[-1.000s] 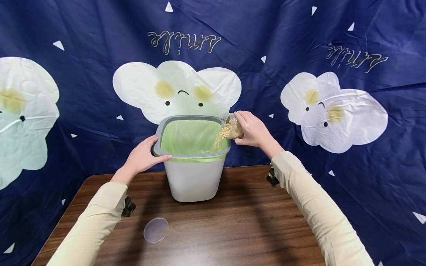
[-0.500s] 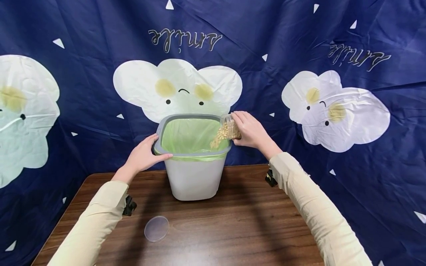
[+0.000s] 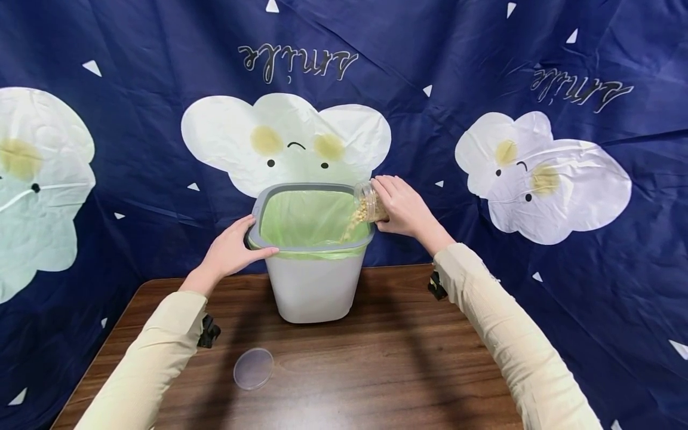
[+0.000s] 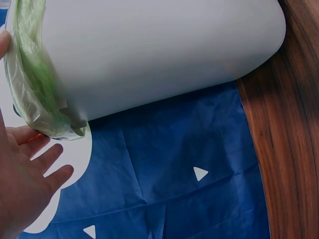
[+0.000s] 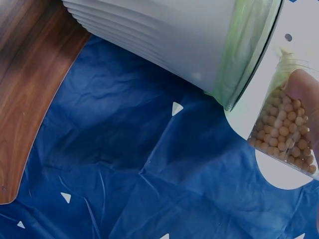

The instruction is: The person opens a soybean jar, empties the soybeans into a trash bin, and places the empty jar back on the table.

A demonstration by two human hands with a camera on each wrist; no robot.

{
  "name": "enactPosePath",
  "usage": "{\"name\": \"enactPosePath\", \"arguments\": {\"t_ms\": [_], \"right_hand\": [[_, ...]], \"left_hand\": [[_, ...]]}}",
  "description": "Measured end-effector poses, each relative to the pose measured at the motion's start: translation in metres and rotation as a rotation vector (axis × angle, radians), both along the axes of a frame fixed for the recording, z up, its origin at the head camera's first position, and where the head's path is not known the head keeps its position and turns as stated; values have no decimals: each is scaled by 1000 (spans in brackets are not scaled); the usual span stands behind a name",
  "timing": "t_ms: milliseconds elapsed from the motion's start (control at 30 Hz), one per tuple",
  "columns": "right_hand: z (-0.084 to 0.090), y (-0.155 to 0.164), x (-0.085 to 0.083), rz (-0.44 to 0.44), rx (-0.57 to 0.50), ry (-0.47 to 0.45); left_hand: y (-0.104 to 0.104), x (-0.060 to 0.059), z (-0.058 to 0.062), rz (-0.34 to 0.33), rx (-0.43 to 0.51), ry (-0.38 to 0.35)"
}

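A white trash can (image 3: 317,289) with a grey rim stands upright, lined with a green bag (image 3: 301,218). My left hand (image 3: 228,251) rests on the rim's near left corner, thumb along the front and fingers at the side; the left wrist view shows several fingers fairly straight and loose. At the opposite side, my right hand (image 3: 403,206) grips a clear jar (image 3: 374,203), tipped with its mouth over the opening. Soybeans (image 3: 355,224) stream from it into the bag. Many soybeans (image 5: 286,127) are still in the jar, with a thumb across its side. The can's bottom is hidden.
A clear round lid (image 3: 254,369) lies on the brown wooden table (image 3: 344,358), in front of the can and to the left. Behind the table hangs a dark blue cloth (image 3: 419,131) printed with clouds.
Soybeans keep falling from the jar, and the stream is thinner now than half a second ago. The right hand has shifted slightly left. The left hand stays on the rim.
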State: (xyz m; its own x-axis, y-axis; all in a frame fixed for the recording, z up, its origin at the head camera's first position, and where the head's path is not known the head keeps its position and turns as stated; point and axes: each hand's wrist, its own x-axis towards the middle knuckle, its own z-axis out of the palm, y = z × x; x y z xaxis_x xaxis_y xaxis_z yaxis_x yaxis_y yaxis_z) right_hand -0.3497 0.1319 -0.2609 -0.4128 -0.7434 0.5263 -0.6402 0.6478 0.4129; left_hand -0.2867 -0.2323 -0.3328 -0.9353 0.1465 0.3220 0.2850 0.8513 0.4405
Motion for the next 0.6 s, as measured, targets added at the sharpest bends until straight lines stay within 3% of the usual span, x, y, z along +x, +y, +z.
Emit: {"name": "enactPosePath", "arguments": {"t_ms": [600], "right_hand": [[-1, 0, 1, 9, 47, 51]], "left_hand": [[0, -1, -2, 0, 23, -25]]}}
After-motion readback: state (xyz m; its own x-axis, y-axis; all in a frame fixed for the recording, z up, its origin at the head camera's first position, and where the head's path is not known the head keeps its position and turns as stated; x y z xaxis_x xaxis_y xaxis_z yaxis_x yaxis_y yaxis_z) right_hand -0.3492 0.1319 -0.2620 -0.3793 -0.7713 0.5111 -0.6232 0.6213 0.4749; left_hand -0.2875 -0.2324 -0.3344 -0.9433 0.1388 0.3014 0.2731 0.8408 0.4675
